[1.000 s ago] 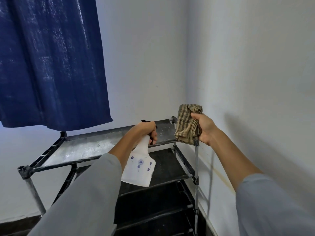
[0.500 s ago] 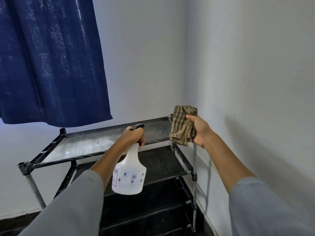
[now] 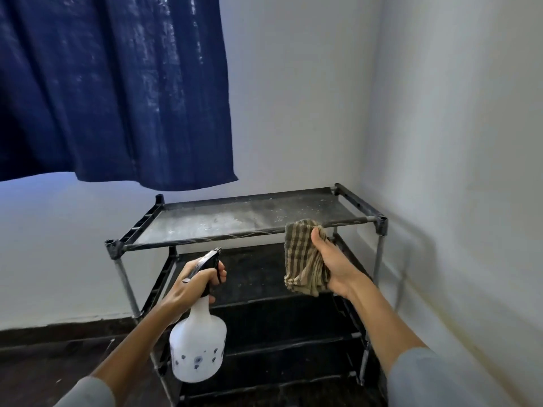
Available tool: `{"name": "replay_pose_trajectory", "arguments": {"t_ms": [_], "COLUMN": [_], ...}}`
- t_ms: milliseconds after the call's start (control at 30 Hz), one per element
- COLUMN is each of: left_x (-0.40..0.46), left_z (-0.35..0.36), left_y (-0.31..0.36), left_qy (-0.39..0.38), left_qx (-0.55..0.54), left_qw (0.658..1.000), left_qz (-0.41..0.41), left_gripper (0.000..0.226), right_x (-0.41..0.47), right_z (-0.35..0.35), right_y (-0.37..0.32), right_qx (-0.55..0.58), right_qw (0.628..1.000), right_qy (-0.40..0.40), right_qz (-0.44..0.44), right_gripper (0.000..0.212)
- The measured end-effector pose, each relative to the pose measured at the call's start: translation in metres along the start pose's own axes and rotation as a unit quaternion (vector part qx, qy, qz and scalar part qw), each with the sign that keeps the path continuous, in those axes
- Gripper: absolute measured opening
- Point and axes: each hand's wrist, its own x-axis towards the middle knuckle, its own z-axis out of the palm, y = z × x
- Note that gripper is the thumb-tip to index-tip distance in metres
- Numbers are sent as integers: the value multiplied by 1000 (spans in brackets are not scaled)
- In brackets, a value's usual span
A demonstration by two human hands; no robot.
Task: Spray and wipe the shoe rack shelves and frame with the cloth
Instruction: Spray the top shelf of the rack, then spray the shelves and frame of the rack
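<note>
A black shoe rack with metal legs stands in the room corner; its top shelf is dusty and speckled white. My left hand grips the black trigger head of a white spray bottle with small blue flowers, held in front of the second shelf. My right hand holds a folded brown checked cloth just below the front rail of the top shelf, near its right end. Lower shelves are dark and partly hidden by my arms.
A dark blue curtain hangs above the rack's left side. White walls meet in the corner right behind the rack. A dark skirting strip and dark floor lie to the left.
The view has pulled back and the whole rack now shows. Both hands have come down and away from the top shelf; the cloth left the rack's right corner post.
</note>
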Motion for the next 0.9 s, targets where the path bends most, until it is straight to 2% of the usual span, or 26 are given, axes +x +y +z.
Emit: {"name": "replay_pose_trajectory", "arguments": {"t_ms": [133,333,433,633,900], "left_x": [-10,-12,-10,-1,16], "left_z": [-27,-55,-67,-77,-69], "left_y": [-33,-66,-81,-98,-97], "left_qy": [50,97,127,144,240], "left_qx": [-3,-61,-34,-31,37], "left_qw": [999,993,988,975,950], "left_qz": [-17,-41,-84,-166,-198], "left_gripper": [24,12,21,37,37], "right_x": [12,27,34,48,58], "right_z": [22,56,65,70,68], "right_y": [38,77,90,103,102], "right_qx": [-21,-32,-55,-100,-109], "right_qw": [999,996,994,988,987], "right_qy": [-5,39,37,45,46], "right_qz": [25,74,84,111,110], "right_gripper": [58,51,45,49,46]}}
